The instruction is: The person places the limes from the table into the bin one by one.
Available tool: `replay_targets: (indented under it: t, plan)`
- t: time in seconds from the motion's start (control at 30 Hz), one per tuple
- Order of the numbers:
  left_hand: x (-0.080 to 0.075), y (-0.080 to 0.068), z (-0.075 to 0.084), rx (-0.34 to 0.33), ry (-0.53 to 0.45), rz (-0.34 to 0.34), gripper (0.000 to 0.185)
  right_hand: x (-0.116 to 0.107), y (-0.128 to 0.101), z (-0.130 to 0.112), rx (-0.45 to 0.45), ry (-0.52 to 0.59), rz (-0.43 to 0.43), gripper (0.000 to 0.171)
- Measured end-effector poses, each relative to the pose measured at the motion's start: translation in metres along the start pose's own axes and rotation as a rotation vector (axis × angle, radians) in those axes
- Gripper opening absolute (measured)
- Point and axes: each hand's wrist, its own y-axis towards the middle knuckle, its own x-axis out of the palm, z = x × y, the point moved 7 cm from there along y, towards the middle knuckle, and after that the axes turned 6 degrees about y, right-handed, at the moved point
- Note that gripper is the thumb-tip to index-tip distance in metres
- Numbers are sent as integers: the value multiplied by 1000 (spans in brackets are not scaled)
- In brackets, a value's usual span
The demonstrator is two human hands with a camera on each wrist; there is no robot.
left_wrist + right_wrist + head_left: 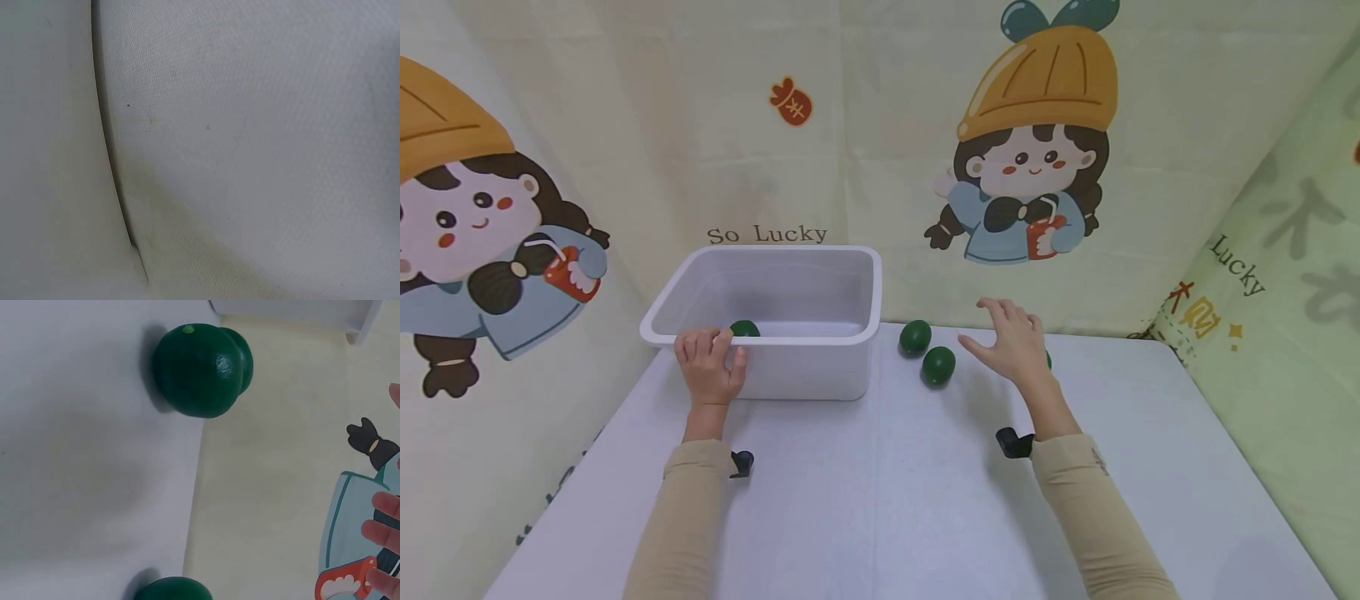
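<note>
**Left hand on the bin rim, right hand hovering by the green fruits**

Nearest the camera, two beige sleeves (685, 517) are reaching forward over the pale grey worktop (880, 508), each wearing a small black wrist mount.

The left hand (709, 367) is grasping the near rim of the white plastic bin (820, 367), fingers curling over the edge and the thumb pressing on the outer wall. The left wrist view is showing only the bin's pale wall curving against the worktop.

The right hand (1011, 342) is hanging released above the worktop, fingers spread and loosely bent, holding nothing. Just to its left, two dark green fruits are lying on the worktop: the nearer fruit (938, 365) is sitting closer to the hand, and the farther fruit (915, 337) is resting just beside it, near the bin's right wall. Both are looking smooth, glossy and egg-shaped. In the right wrist view these two are overlapping into one rounded green shape (201, 370) with a pale spot on top, while another green fruit (172, 589) is peeking in at the lower edge; a sliver of green is also showing behind the right hand in the head view.

Inside the bin, one more green fruit (744, 328) is sitting against the near wall, just above the left hand's fingers.

Beyond everything, a cream backdrop (880, 125) printed with cartoon girls in orange hats is hanging behind the worktop
</note>
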Motion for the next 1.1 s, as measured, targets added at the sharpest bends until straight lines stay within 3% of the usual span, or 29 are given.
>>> replay_targets:
  t: [0.53, 1.1]
  plan:
    - [9, 2, -8, -3, 14, -23, 47, 5, -6, 32, 99, -13, 49, 65]
    - [11, 6, -9, -3, -11, -23, 46, 7, -19, 64, 204, -13, 36, 66]
